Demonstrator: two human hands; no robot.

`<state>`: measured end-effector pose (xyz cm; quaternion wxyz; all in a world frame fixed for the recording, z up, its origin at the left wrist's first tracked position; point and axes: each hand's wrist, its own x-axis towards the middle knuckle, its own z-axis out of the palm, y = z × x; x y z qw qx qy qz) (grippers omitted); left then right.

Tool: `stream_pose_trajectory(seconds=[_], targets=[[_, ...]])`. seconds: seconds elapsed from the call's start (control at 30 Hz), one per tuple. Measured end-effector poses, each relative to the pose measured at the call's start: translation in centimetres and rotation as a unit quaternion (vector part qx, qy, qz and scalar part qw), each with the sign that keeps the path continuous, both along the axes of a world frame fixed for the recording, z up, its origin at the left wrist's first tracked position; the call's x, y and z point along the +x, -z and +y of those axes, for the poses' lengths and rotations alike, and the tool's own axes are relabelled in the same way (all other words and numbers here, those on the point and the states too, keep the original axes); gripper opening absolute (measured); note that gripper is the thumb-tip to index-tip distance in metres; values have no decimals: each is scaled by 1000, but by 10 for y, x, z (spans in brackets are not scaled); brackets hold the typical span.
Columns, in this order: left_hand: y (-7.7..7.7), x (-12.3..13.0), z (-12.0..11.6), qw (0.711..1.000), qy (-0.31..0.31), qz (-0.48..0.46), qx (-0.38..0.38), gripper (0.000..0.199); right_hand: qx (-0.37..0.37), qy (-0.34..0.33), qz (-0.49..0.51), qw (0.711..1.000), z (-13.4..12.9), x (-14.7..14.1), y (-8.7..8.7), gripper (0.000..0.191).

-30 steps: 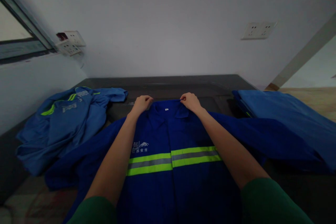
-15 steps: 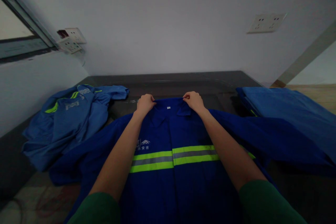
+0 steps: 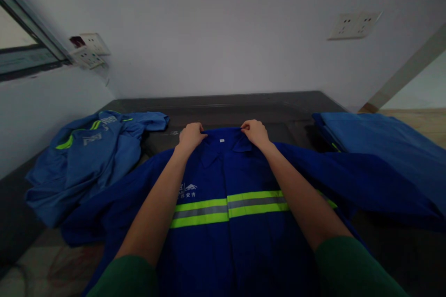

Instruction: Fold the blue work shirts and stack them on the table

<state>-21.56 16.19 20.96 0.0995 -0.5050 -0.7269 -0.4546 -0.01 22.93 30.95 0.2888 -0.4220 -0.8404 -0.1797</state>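
Observation:
A dark blue work jacket [image 3: 205,250] lies spread face up on a dark surface [image 3: 223,113], its sleeves out to both sides. Yellow-green and grey reflective bands cross its chest, and a white logo shows at the left of the chest. My left hand [image 3: 191,135] pinches the left end of the collar. The right end of the collar is pinched between the fingers of my right hand [image 3: 256,133]. Between the hands, a small white label shows inside the neck.
A crumpled lighter blue garment [image 3: 101,153] lies on the left, touching the jacket's sleeve. Folded blue clothing [image 3: 379,137] sits on the right. Behind stands a pale wall with sockets [image 3: 353,26]; a window frame is at upper left.
The view has shifted slightly, so everything sits a little further left and higher. Both hands keep their grip on the collar, which looks nearly unchanged.

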Motion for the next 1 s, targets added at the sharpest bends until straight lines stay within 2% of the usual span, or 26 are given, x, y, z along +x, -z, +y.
stream_pose_trajectory(seconds=[0.13,0.27,0.37,0.47,0.57,0.7,0.83,0.9,1.0], targets=[[1,-3,3,1000,6,-11,7,15,-2,0,-3,1000,2,0,0,16],[2,-8,7,998,37,-43,27,19,-1,-2,-2,1000,5,2,2,16],[2,-9,9,993,83,-68,48,29,6,-2,-6,1000,6,2,5,16],[1,-12,12,979,142,-137,52,37,6,-9,-9,1000,9,2,5,16],[2,-18,15,959,198,-196,57,40,-15,-71,-10,997,11,2,1,20],[8,-31,14,955,242,-162,60,39,-105,-174,1,979,15,11,-8,30],[16,-37,12,954,270,-133,7,25,-217,-197,15,956,23,23,-11,31],[19,-36,12,959,261,-106,-5,17,-217,-197,13,956,29,25,-9,27],[20,-30,14,970,233,-71,9,22,-149,-172,-10,974,35,20,-1,20]])
